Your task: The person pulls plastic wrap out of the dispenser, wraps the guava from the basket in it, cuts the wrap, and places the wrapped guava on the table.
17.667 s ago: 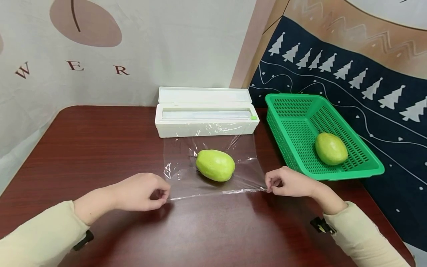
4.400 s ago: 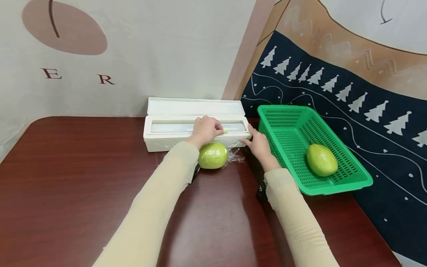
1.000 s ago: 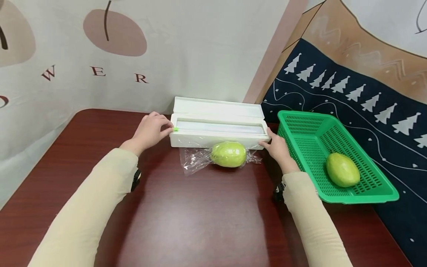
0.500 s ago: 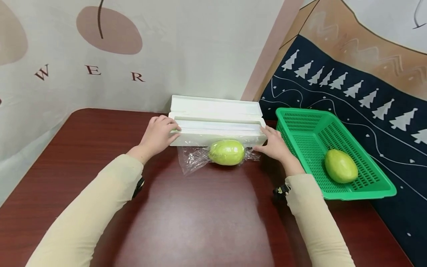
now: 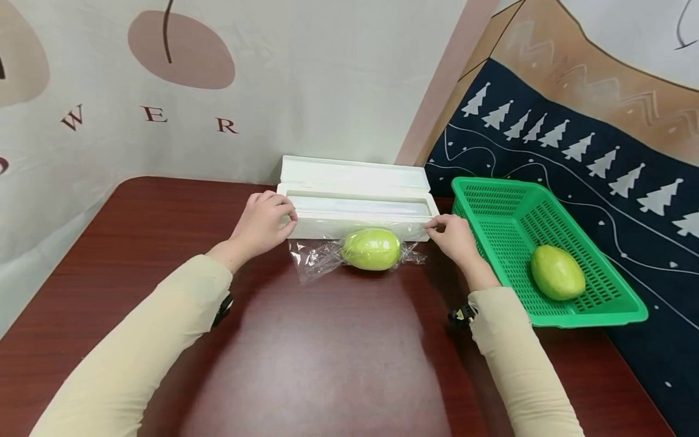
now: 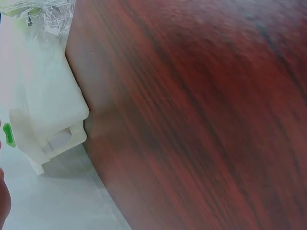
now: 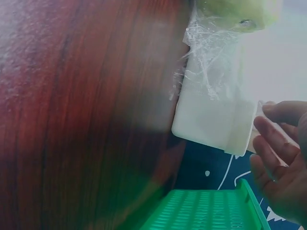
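Right hand point(image 5: 453, 238) pinches film point(image 5: 318, 258); whether the left hand point(image 5: 262, 223) does is unclear. Wrapping the fruit point(image 5: 372, 249) seems underway, next needing an even lift.

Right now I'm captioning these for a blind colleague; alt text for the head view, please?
A person's left hand and right hand are at opposite ends of an open white box, a green fruit wrapped in clear film just in front. On the right, a green basket holds another fruit.

Fruit point(image 5: 371, 249) before the box point(image 5: 357, 193), second fruit point(image 5: 557, 272) in basket point(image 5: 595, 320) at right
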The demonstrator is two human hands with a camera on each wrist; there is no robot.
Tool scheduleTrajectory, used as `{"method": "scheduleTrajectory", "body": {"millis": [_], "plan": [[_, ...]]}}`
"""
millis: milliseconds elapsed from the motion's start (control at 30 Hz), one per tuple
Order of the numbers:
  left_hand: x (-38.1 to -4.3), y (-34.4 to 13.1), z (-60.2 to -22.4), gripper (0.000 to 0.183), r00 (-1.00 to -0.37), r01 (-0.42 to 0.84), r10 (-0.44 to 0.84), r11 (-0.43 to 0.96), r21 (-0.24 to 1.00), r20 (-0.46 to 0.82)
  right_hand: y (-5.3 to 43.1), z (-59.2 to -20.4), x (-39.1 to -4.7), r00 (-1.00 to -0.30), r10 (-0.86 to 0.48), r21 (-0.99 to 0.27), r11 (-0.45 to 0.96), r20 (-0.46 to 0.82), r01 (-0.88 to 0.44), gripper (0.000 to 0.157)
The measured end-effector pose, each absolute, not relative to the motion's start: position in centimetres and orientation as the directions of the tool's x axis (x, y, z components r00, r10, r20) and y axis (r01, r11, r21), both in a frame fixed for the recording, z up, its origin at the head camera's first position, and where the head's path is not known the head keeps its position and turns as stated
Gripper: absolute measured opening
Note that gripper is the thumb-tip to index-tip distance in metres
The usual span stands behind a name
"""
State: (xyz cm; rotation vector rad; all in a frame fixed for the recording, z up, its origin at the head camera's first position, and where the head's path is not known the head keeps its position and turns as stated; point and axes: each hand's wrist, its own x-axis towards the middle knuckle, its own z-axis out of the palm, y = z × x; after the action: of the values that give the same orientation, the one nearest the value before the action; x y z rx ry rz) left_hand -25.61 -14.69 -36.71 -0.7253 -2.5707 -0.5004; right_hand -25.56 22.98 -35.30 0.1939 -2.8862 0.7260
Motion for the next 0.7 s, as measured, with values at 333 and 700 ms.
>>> {"method": "scheduleTrajectory", "body": {"millis": [333,700], "plan": [[-24.3,-15.1,-37.8,0.005,-0.821,0.570,0.523,0.722,0.392,0.229,23.6,-36.0,-25.1,-0.998,-0.058,-0.386,0.921,-0.004,-0.052,0.016],[-23.1,-7.3,-34.4,0.072,-0.793,0.609,0.588,0.767,0.201,0.158,23.4,-36.5,-24.6,-0.991,-0.111,-0.289,0.953,-0.073,-0.086,0.015]]}}
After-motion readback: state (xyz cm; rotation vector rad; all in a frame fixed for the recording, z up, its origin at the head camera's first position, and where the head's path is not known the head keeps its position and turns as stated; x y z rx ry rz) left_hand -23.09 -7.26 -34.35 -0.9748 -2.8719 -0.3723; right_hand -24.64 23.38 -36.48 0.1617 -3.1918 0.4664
